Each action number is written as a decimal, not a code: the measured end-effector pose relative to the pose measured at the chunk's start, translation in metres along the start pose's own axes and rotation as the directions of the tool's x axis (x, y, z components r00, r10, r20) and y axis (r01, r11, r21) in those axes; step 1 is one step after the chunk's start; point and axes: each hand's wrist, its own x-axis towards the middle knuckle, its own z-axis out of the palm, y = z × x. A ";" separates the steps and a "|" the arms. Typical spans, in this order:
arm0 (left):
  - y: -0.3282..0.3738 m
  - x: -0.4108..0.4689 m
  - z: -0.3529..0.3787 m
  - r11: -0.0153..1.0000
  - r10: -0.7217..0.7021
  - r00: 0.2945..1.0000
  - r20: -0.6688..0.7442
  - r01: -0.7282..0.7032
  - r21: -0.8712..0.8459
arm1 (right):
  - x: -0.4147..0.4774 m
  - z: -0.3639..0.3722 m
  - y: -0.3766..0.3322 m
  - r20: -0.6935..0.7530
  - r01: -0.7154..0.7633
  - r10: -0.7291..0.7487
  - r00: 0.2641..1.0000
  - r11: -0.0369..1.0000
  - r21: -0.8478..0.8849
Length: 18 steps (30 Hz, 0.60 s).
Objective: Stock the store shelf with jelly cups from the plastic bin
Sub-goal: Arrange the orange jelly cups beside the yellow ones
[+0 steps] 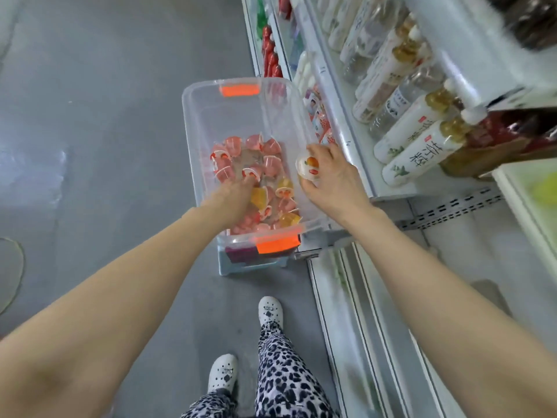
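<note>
A clear plastic bin (199, 122) with orange handles stands on a low stool beside the shelf. Several pink and yellow jelly cups (271, 164) lie in its bottom. My left hand (232, 197) reaches down into the bin among the cups, its fingers touching them; whether it grips one I cannot tell. My right hand (331, 173) is above the bin's right wall and holds one jelly cup (309, 167) with a fruit-print lid. Just right of it is the white store shelf (346, 137), where several jelly cups (319, 116) stand in a row.
Tall drink bottles (416, 137) lie in rows on the upper shelf at the right. Red and green bottles (269, 55) fill the lower shelf farther on. Grey floor (105, 116) lies left of the bin. My feet in white clogs (269, 312) stand beneath.
</note>
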 end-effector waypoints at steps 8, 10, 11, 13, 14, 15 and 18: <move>0.038 -0.076 -0.021 0.918 0.199 0.947 -0.254 -0.271 -0.290 | -0.124 -0.058 -0.031 -0.201 -0.199 0.210 0.957 0.977 0.071; 0.054 -0.098 -0.022 0.891 0.262 0.927 -0.267 -0.338 -0.303 | -0.162 -0.071 -0.040 -0.252 -0.253 0.277 0.927 0.960 0.123; 0.064 -0.108 -0.022 0.872 0.277 0.922 -0.272 -0.360 -0.332 | -0.181 -0.078 -0.044 -0.282 -0.280 0.311 0.908 0.949 0.145; 0.089 -0.131 -0.022 0.826 0.300 0.914 -0.274 -0.392 -0.404 | -0.221 -0.090 -0.050 -0.336 -0.333 0.376 0.863 0.926 0.179; 0.103 -0.142 -0.022 0.803 0.325 0.905 -0.276 -0.418 -0.425 | -0.241 -0.097 -0.053 -0.363 -0.357 0.405 0.839 0.913 0.196; 0.116 -0.152 -0.020 0.779 0.355 0.895 -0.271 -0.444 -0.444 | -0.262 -0.104 -0.056 -0.391 -0.378 0.431 0.813 0.902 0.208; 0.165 -0.178 -0.013 0.704 0.444 0.862 -0.244 -0.504 -0.501 | -0.325 -0.128 -0.062 -0.475 -0.456 0.492 0.729 0.868 0.199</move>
